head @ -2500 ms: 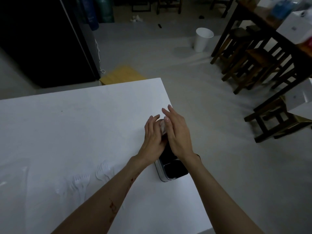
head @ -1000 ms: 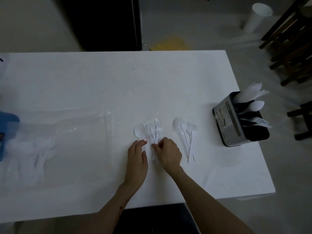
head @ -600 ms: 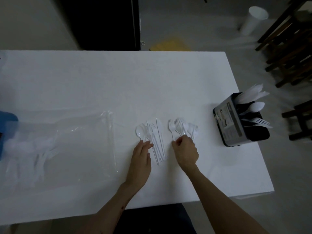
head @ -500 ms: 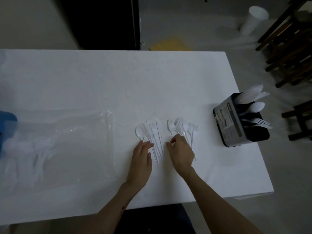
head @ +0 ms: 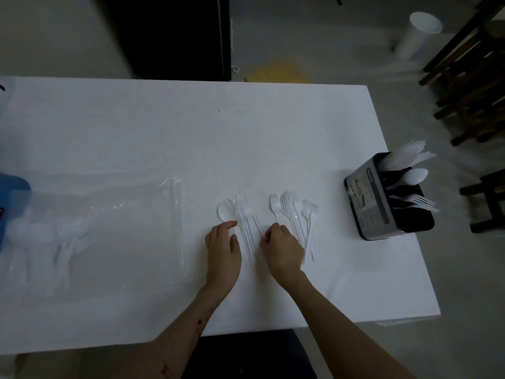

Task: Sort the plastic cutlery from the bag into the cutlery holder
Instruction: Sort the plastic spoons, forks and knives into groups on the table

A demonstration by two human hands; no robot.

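The loose cutlery lies on the white table (head: 191, 127) in two small heaps just ahead of my hands. The left heap (head: 244, 220) has a spoon (head: 225, 210) at its left edge, with forks and thin handles fanned beside it. The right heap (head: 296, 214) is mostly forks, tines pointing away from me, with one fork (head: 274, 205) lying a little apart on its left side.

The holder (head: 382, 198) stands near the table's right edge, well apart from both heaps. It is a grey box with dark compartments: knives in the far one, a spoon in the middle, forks in the near one, all leaning out to the right.

To the left the clear bag (head: 103, 231) lies flat, with more white cutlery showing faintly through it near its left end. Something blue (head: 12, 192) sits at the table's left edge. Beyond the table there is a white bin (head: 416, 34) on the floor and dark wooden stools (head: 470, 77) to the right.

My left hand (head: 222, 250) rests palm down, fingers loosely bent, fingertips touching the spoon's handle at the left heap's edge; it holds nothing. My right hand (head: 282, 250) sits between the heaps, fingers curled in toward the handles there; whether they pinch a piece I cannot tell. Both forearms reach in from the near edge.
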